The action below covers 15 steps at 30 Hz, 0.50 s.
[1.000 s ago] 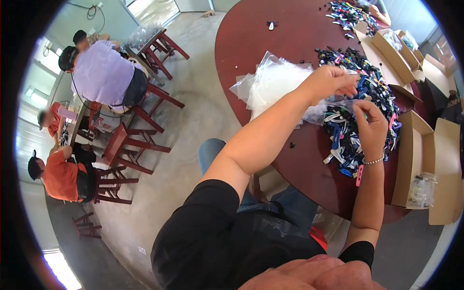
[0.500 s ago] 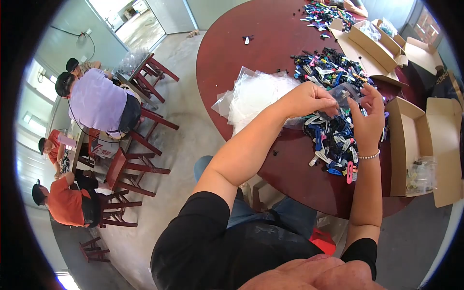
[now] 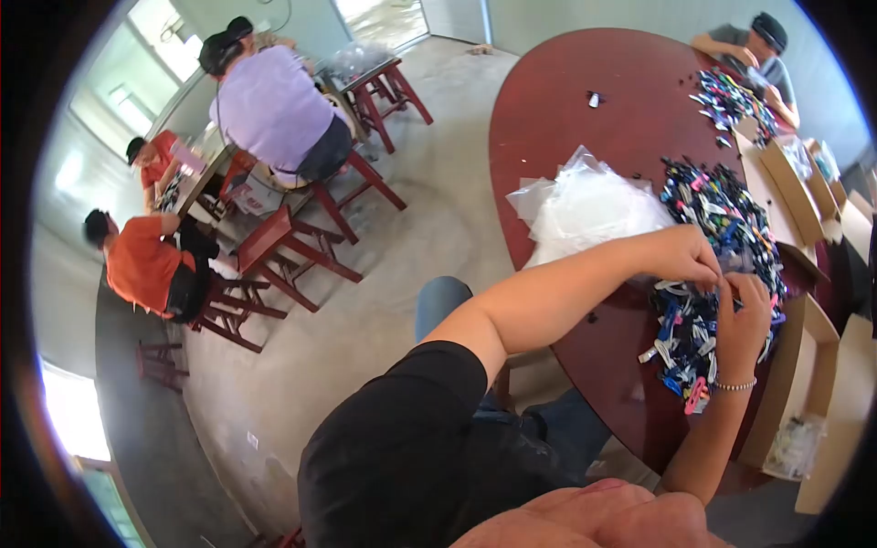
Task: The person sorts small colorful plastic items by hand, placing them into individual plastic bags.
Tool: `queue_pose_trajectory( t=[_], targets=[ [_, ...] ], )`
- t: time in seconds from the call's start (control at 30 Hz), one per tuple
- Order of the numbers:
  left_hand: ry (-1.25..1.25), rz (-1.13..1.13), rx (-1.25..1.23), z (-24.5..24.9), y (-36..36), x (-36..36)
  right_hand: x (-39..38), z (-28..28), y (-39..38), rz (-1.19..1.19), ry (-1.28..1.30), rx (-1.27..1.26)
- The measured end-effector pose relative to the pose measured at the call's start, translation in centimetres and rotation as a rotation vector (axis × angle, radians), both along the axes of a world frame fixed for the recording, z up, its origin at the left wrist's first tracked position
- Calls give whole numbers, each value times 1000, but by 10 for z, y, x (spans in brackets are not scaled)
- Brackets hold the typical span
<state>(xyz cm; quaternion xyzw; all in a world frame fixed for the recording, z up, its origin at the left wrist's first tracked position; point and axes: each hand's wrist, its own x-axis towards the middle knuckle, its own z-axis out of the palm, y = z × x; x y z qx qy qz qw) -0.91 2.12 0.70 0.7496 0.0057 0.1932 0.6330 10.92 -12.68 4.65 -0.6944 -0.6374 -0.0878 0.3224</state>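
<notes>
Your left hand [image 3: 690, 260] pinched closed over clip pile [image 3: 722, 205], contents unclear | right hand [image 3: 744, 320] curled there, grip unclear | glossy round table [image 3: 566, 110] edge near pile, crinkly clear bags [image 3: 589, 205] beside.

I see a round dark-red table [image 3: 566, 119]. Lying directly on it are a pile of clear plastic bags [image 3: 589, 205], a heap of multicoloured clips [image 3: 722, 205] just beside the pile, a smaller clip heap [image 3: 726, 96] farther off, and open cardboard boxes [image 3: 787, 175].
</notes>
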Motion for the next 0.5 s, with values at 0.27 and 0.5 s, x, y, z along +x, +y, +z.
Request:
queue_pose_trajectory(
  t=[0.27, 0.5],
  targets=[
    [32, -48, 39, -9, 1, 6, -16, 7, -3, 5, -259, 230],
    [71, 2, 240, -3, 0, 3, -7, 6, -5, 109, 104, -55]
  ],
)
